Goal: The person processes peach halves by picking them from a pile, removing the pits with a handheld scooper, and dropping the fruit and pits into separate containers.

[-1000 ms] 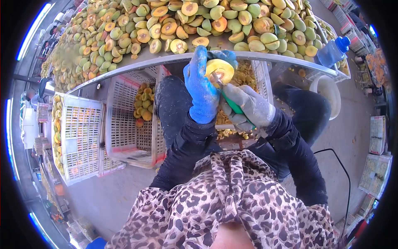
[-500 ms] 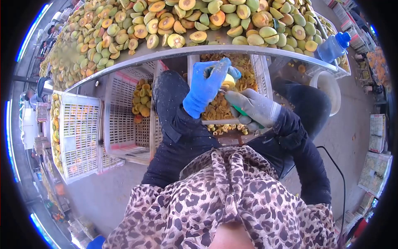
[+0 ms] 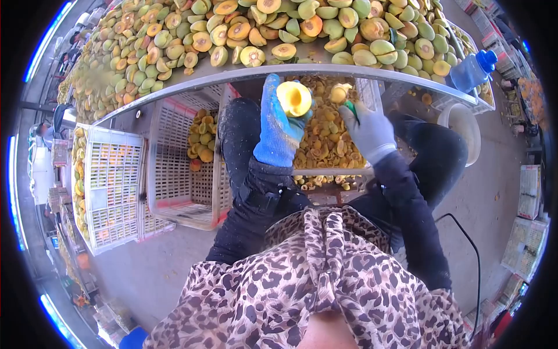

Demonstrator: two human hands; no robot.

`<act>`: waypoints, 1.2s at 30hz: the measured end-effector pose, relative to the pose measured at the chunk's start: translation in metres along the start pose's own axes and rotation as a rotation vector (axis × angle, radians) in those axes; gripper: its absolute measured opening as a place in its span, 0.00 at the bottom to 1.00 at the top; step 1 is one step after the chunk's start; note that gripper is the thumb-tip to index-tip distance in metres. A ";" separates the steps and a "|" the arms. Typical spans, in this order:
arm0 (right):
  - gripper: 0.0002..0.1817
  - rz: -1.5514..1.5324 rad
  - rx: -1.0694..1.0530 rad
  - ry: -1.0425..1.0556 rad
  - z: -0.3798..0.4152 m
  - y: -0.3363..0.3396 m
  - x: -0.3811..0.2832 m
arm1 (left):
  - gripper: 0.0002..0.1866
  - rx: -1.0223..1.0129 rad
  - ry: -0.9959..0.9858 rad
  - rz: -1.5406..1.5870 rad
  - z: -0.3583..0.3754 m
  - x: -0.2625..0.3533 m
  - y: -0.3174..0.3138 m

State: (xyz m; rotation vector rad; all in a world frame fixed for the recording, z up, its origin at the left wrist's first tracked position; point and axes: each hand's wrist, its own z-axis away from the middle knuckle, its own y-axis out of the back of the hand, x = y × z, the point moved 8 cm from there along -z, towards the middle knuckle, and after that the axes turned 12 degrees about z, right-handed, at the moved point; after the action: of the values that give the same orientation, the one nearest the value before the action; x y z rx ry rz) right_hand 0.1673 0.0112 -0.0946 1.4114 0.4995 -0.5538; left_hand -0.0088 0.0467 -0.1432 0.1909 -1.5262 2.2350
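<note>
In the head view, the left hand in a blue knitted glove dusted with pale residue [image 3: 283, 125] grasps a halved fruit with yellow flesh and a round hollow at its centre [image 3: 294, 99], cut face toward the camera. The fingers behind the fruit are mostly hidden by it. To its right, the right hand in a grey glove [image 3: 368, 128] is closed around a tool with a green handle [image 3: 351, 108]; most of the handle is covered by the fingers, and the blade cannot be made out. A yellowish, rounded pit piece with ragged flesh [image 3: 340, 93] is at the tool's far end, well apart from the halved fruit.

Below and between the hands sits a pale plastic crate of yellow-brown scraps [image 3: 368, 96], partly covered by the left glove. Beyond both hands, a metal-edged table [image 3: 232, 75] bears a heap of green and orange halved fruits [image 3: 238, 32], cut off by the top of the view. Left of the left hand, a white and pink slatted crate [image 3: 174, 168] holds more fruit, partly hidden by the leg.
</note>
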 end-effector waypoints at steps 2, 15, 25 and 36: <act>0.22 0.519 0.337 0.212 0.001 0.016 -0.019 | 0.20 -0.088 -0.004 -0.036 0.010 -0.007 -0.014; 0.11 0.782 0.151 0.221 -0.005 -0.041 -0.040 | 0.10 0.001 -0.592 -0.551 0.060 0.035 -0.011; 0.19 0.537 -0.239 0.238 -0.014 -0.110 0.049 | 0.09 0.249 -1.534 -2.508 0.046 0.186 -0.021; 0.21 0.347 -0.390 0.024 0.028 -0.098 0.027 | 0.33 -0.141 -0.751 -2.040 -0.141 0.103 -0.045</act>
State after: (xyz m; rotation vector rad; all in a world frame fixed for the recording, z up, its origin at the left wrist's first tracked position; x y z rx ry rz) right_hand 0.1262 -0.0260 -0.1840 1.0972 0.3474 -0.1464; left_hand -0.0649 0.2165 -0.1233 1.6713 -0.7144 0.3335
